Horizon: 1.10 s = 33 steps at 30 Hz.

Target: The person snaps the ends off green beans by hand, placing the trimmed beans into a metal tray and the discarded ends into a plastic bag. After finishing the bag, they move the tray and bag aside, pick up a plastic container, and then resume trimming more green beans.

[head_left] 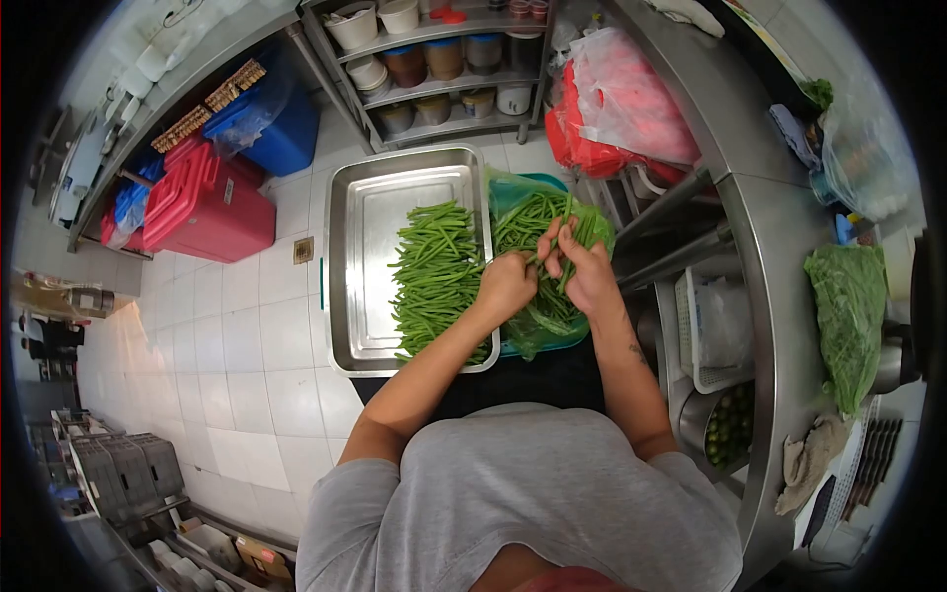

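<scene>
My left hand (507,287) is closed in a pinch at the right rim of a steel tray (360,247), close to my right hand. My right hand (584,259) is curled around some green beans, whose ends show between its fingers. Cut green beans (439,276) lie in a heap along the tray's right half. Beneath both hands, a green plastic bag (506,189) holds long green beans (528,222), and a teal container edge (545,181) shows under it. What my left fingertips pinch is partly hidden, but a bean runs between the two hands.
A steel shelf rack (434,84) with tubs stands ahead. Red (212,207) and blue bins (276,133) sit on the left. On the right runs a steel counter (779,296) with a leafy green bundle (848,316); a white basket (715,331) is beneath it.
</scene>
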Each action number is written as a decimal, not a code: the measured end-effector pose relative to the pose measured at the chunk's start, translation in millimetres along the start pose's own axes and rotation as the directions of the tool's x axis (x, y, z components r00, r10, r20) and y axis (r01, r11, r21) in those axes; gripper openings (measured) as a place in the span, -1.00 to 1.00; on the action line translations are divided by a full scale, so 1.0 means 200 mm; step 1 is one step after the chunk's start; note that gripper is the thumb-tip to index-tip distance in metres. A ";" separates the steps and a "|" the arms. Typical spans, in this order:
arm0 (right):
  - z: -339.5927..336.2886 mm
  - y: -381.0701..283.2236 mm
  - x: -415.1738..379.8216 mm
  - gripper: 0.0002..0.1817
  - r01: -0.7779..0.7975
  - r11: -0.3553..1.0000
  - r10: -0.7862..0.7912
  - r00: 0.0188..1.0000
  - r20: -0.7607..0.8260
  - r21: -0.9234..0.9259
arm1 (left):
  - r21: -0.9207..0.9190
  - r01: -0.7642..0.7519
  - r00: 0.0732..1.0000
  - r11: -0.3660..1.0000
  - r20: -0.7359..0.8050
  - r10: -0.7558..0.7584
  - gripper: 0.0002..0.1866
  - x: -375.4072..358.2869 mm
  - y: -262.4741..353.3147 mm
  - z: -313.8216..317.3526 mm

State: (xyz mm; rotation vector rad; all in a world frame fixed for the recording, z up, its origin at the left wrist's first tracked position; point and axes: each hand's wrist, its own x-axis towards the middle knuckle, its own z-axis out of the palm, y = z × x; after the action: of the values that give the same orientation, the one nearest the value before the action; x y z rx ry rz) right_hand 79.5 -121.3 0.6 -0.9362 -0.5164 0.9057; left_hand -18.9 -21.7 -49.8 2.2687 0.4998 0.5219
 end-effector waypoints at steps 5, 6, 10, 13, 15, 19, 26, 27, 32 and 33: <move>-0.09 0.05 0.04 -0.82 0.011 0.992 0.000 0.996 -0.088 0.123 | -0.507 0.132 0.991 0.852 0.064 -0.116 -0.90 0.00 0.02 -0.08; -0.09 0.06 0.04 -0.82 0.021 0.992 -0.010 0.996 -0.089 0.124 | -0.654 0.287 0.958 0.700 0.194 -0.211 -0.90 0.01 0.06 -0.13; -0.06 0.07 0.03 -0.83 0.064 0.988 -0.049 0.993 -0.111 0.140 | -0.833 0.429 0.890 0.348 0.326 -0.317 -0.87 0.02 0.07 -0.12; -0.05 0.07 0.03 -0.84 0.090 0.989 -0.074 0.989 -0.129 0.122 | -0.884 0.457 0.859 0.102 0.409 -0.309 -0.90 0.02 0.07 -0.12; -0.05 0.07 0.03 -0.83 0.092 0.992 -0.081 0.989 -0.123 0.081 | -0.884 0.458 0.859 0.093 0.413 -0.302 -0.91 0.02 0.06 -0.10; -0.06 0.11 0.03 -0.85 0.081 0.989 -0.063 0.988 -0.137 0.124 | -0.908 0.397 0.897 0.133 0.354 -0.265 -0.94 0.03 0.03 -0.08; -0.16 0.15 0.07 -0.80 0.002 0.882 0.121 0.965 -0.232 0.471 | -0.897 0.352 0.928 0.266 0.297 -0.225 -0.93 0.06 0.01 -0.11; -0.16 0.12 0.06 -0.79 0.023 0.917 0.079 0.968 -0.239 0.399 | -0.898 0.385 0.911 0.215 0.332 -0.246 -0.93 0.07 -0.03 -0.12; -0.15 0.03 -0.01 -0.73 -0.176 0.904 0.113 0.977 -0.178 -0.389 | -0.904 0.427 0.881 0.038 0.406 -0.242 -0.96 0.09 -0.10 -0.15; -0.14 0.07 -0.01 -0.72 -0.117 0.871 0.076 0.992 -0.103 -0.477 | -0.904 0.427 0.883 -0.005 0.418 -0.213 -0.97 0.09 -0.10 -0.16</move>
State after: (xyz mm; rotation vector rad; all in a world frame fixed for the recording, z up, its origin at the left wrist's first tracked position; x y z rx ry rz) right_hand 92.2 -132.0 -24.7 -1.4605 -0.6455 0.8374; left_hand -22.4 18.3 -40.2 0.7054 0.3549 0.2435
